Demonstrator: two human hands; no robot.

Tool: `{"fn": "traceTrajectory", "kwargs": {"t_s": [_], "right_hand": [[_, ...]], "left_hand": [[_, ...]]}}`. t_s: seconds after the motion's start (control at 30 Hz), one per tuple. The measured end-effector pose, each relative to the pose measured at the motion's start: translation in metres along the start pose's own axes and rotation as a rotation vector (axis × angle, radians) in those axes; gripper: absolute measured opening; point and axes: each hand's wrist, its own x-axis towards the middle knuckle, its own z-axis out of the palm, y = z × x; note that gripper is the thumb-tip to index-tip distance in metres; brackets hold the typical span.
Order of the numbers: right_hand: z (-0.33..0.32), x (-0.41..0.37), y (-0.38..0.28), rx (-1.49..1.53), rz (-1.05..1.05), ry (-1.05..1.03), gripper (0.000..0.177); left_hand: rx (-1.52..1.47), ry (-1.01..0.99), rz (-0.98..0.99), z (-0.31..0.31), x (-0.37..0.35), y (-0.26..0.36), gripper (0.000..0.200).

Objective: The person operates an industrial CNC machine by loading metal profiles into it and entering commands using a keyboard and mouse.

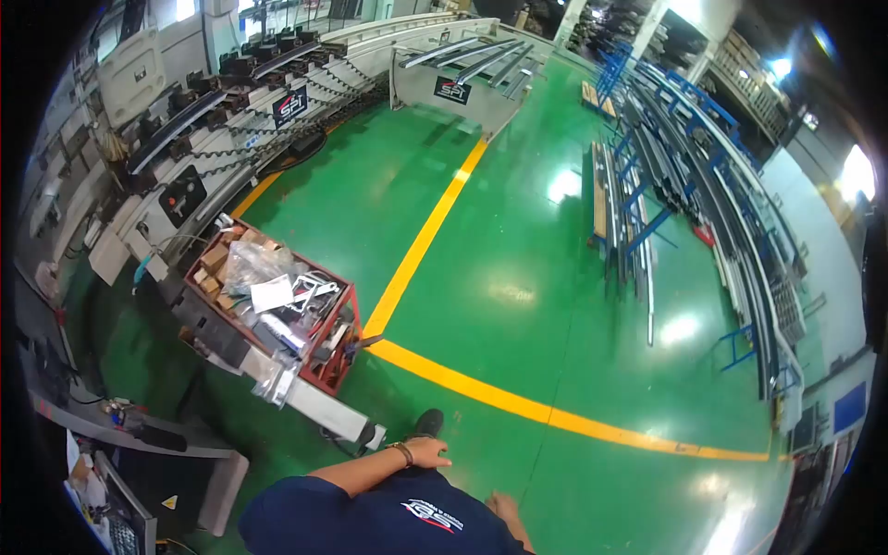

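My left hand [427,452] hangs in front of my dark blue shirt [388,513], with a band [403,453] round the wrist. Its fingers are loosely bent and a little apart, and nothing shows in them. On the other side of the shirt my right hand [504,506] is only partly visible; its fingers are mostly hidden. Neither hand touches anything that I can see. Nearest to the left hand are my dark shoe [429,423] on the floor and the end of a grey metal beam [324,409].
A red-rimmed bin [350,310] of boxes, plastic bags and tools stands left. Behind it runs a long machine [231,139] with chains. Metal profiles lie on blue racks [647,227] at right. Yellow lines [462,387] cross the green floor [490,277]. A console [199,462] stands lower left.
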Motion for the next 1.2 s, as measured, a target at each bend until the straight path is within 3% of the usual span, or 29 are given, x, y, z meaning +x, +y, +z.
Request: {"fn": "traceTrajectory", "kwargs": {"t_s": [0.13, 0.37, 0.53, 0.7, 0.87, 0.93, 1.07, 1.13, 1.2], "right_hand": [[-0.025, 0.056, -0.096, 0.030, 0.152, -0.020, 0.039], [-0.044, 0.164, -0.323, 0.011, 0.024, -0.025, 0.037], [-0.043, 0.268, -0.471, -0.145, -0.018, -0.123, 0.036], [-0.048, 0.367, -0.618, -0.374, -0.023, -0.232, 0.035], [-0.014, 0.467, -0.806, -0.564, -0.061, -0.276, 0.034], [0.016, 0.515, -0.895, -0.590, -0.120, -0.255, 0.033], [0.143, 0.589, -1.067, -0.387, -0.332, -0.267, 0.036], [0.231, 0.606, -1.128, -0.305, -0.370, -0.253, 0.038], [0.316, 0.576, -1.166, -0.323, -0.411, -0.292, 0.039]], "left_hand": [[-0.044, 0.123, 0.055, -0.121, 0.082, 0.017, 0.076], [-0.192, 0.404, 0.039, -0.333, 0.168, 0.047, 0.074], [-0.186, 0.517, -0.138, -0.405, 0.229, -0.026, 0.075], [-0.254, 0.538, -0.429, -0.453, 0.238, -0.098, 0.074], [-0.576, 0.905, -0.533, -0.521, 0.208, -0.121, 0.073], [-0.615, 1.148, -0.593, -0.536, 0.211, -0.142, 0.070], [-0.758, 1.137, -0.766, -0.593, 0.210, -0.185, 0.071], [-0.727, 1.100, -0.692, -0.618, 0.221, -0.232, 0.071], [-0.653, 1.040, -0.627, -0.667, 0.209, -0.279, 0.073]]}}
